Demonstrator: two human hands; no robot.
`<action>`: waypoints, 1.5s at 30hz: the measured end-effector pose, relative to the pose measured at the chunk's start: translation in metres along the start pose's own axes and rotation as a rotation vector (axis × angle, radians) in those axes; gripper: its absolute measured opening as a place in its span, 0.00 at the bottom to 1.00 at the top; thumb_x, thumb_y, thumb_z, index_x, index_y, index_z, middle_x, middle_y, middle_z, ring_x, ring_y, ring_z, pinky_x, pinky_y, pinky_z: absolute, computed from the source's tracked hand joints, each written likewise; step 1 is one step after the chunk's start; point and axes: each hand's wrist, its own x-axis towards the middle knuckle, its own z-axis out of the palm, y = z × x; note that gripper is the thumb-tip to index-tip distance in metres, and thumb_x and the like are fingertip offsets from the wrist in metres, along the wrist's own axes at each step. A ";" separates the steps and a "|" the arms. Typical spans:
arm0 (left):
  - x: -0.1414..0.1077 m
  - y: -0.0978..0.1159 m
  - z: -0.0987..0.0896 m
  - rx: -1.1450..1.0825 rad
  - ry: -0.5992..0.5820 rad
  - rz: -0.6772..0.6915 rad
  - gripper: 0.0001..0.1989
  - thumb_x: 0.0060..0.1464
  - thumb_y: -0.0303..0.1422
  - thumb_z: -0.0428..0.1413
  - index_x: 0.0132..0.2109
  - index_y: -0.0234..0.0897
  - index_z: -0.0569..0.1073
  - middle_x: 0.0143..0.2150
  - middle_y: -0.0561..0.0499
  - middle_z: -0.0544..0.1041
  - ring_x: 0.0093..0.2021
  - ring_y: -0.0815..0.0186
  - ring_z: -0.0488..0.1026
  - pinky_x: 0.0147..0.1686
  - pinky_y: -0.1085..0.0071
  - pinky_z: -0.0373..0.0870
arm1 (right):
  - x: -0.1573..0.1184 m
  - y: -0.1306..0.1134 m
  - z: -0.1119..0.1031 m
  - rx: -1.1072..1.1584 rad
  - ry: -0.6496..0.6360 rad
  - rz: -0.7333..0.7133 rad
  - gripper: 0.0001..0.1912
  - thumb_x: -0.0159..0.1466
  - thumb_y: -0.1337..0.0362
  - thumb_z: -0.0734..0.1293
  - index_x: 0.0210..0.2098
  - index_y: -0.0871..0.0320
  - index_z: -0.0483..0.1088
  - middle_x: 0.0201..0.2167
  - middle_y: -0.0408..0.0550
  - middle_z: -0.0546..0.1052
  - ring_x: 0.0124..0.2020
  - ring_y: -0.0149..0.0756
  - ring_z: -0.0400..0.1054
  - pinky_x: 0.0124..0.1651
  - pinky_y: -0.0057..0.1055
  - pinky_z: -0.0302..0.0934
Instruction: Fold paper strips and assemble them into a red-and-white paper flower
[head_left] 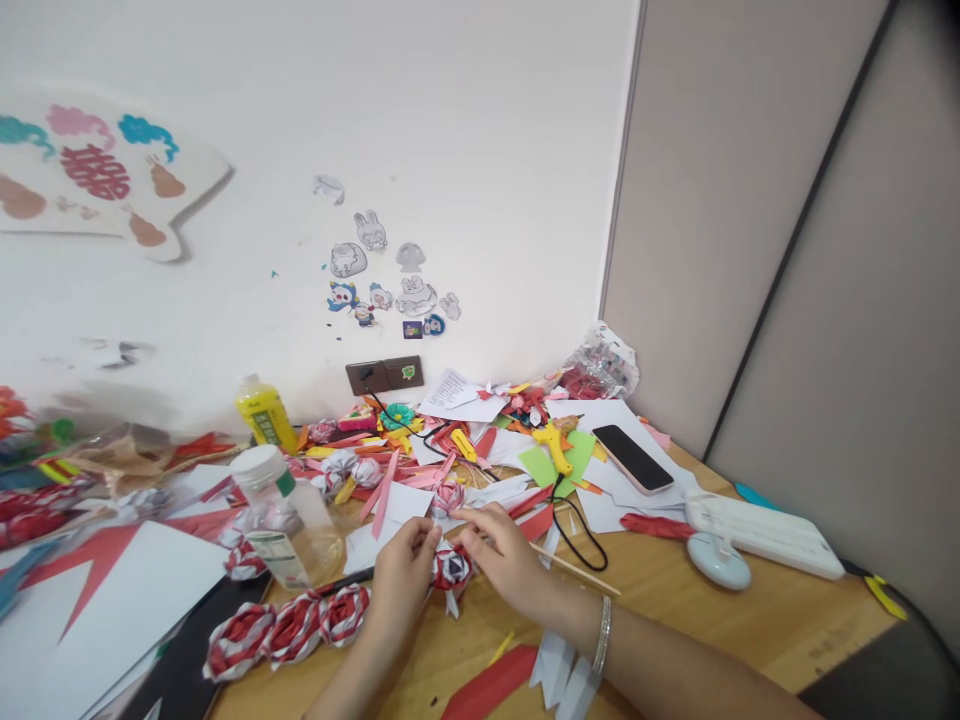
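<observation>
A small red-and-white twisted paper flower [452, 567] is between my hands over the wooden table, with a pointed white paper end hanging below it. My left hand [405, 572] is closed, thumb and fingertips pinched together at the flower's left edge. My right hand [504, 560] comes in from the right, its thumb and bent fingers gripping the flower's upper right side. Just beyond my fingertips lies a pink paper rose [448, 497]. Left of my left hand are three joined red-and-white paper rolls [289, 630]. The folds under my fingers are hidden.
A clear plastic jar [279, 520] stands at the left near a yellow bottle [268, 412]. A yellow glue gun [553, 446], a phone [632, 459] and a white power strip [765, 533] lie at the right. Paper scraps [397, 500] cover the back; red paper [491, 685] lies in front.
</observation>
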 end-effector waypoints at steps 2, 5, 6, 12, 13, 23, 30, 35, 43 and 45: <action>0.000 0.002 -0.001 0.003 0.011 -0.006 0.11 0.46 0.41 0.50 0.26 0.38 0.67 0.23 0.52 0.72 0.26 0.62 0.69 0.28 0.70 0.64 | 0.000 -0.003 -0.001 -0.027 -0.011 -0.050 0.14 0.63 0.61 0.59 0.47 0.56 0.68 0.39 0.50 0.69 0.43 0.36 0.63 0.48 0.33 0.58; 0.000 0.005 -0.003 -0.004 0.005 -0.003 0.11 0.46 0.41 0.49 0.26 0.38 0.67 0.22 0.52 0.72 0.26 0.63 0.69 0.28 0.70 0.64 | 0.003 -0.005 -0.004 -0.052 -0.024 -0.116 0.13 0.64 0.62 0.59 0.45 0.56 0.69 0.36 0.49 0.71 0.41 0.35 0.63 0.45 0.32 0.59; 0.000 0.006 -0.003 -0.009 -0.001 0.002 0.12 0.46 0.41 0.49 0.26 0.38 0.67 0.22 0.53 0.72 0.26 0.63 0.69 0.28 0.70 0.64 | 0.004 -0.006 -0.005 -0.060 -0.029 -0.137 0.13 0.64 0.62 0.58 0.44 0.56 0.70 0.35 0.49 0.71 0.41 0.35 0.62 0.45 0.32 0.58; -0.001 0.009 -0.003 -0.029 0.004 0.018 0.13 0.45 0.43 0.50 0.25 0.38 0.67 0.21 0.54 0.71 0.25 0.65 0.68 0.27 0.71 0.63 | 0.006 -0.009 -0.009 -0.053 -0.109 -0.207 0.16 0.66 0.62 0.56 0.32 0.55 0.73 0.35 0.46 0.72 0.43 0.34 0.60 0.48 0.34 0.54; -0.001 0.010 -0.003 -0.044 0.004 0.016 0.13 0.46 0.43 0.50 0.25 0.38 0.67 0.21 0.55 0.70 0.25 0.65 0.68 0.26 0.72 0.63 | 0.006 -0.009 -0.009 -0.024 -0.106 -0.194 0.16 0.66 0.61 0.55 0.31 0.55 0.73 0.37 0.46 0.71 0.44 0.35 0.60 0.49 0.34 0.54; -0.001 0.012 0.003 -0.336 0.001 -0.005 0.16 0.44 0.46 0.53 0.29 0.36 0.68 0.22 0.55 0.69 0.25 0.67 0.67 0.27 0.72 0.65 | 0.020 0.010 -0.001 0.558 0.044 0.338 0.14 0.48 0.58 0.71 0.28 0.60 0.67 0.25 0.43 0.70 0.28 0.32 0.66 0.33 0.28 0.60; -0.002 0.019 0.000 -0.341 -0.105 -0.039 0.18 0.38 0.44 0.59 0.33 0.35 0.71 0.24 0.54 0.73 0.25 0.67 0.69 0.26 0.72 0.67 | 0.020 0.004 -0.007 0.450 0.040 0.296 0.11 0.47 0.63 0.71 0.28 0.60 0.69 0.25 0.43 0.73 0.29 0.33 0.68 0.33 0.29 0.61; -0.002 0.016 -0.001 -0.249 -0.109 0.063 0.11 0.43 0.39 0.57 0.32 0.35 0.74 0.33 0.48 0.77 0.35 0.62 0.73 0.35 0.68 0.70 | 0.017 0.002 -0.006 0.082 0.142 0.153 0.03 0.50 0.68 0.69 0.27 0.59 0.72 0.28 0.45 0.75 0.33 0.37 0.69 0.39 0.32 0.61; -0.006 0.008 0.001 -0.089 0.002 0.241 0.10 0.47 0.36 0.55 0.36 0.38 0.75 0.37 0.46 0.77 0.40 0.60 0.73 0.43 0.63 0.68 | 0.014 0.002 -0.010 -0.207 0.271 -0.238 0.01 0.55 0.67 0.68 0.29 0.56 0.72 0.28 0.45 0.75 0.33 0.35 0.68 0.37 0.30 0.60; -0.006 0.008 0.001 -0.081 0.018 0.268 0.10 0.47 0.36 0.55 0.36 0.38 0.75 0.38 0.47 0.77 0.40 0.60 0.72 0.44 0.63 0.68 | 0.013 0.001 -0.010 -0.220 0.279 -0.302 0.02 0.56 0.66 0.68 0.30 0.56 0.72 0.28 0.45 0.75 0.34 0.35 0.67 0.38 0.31 0.60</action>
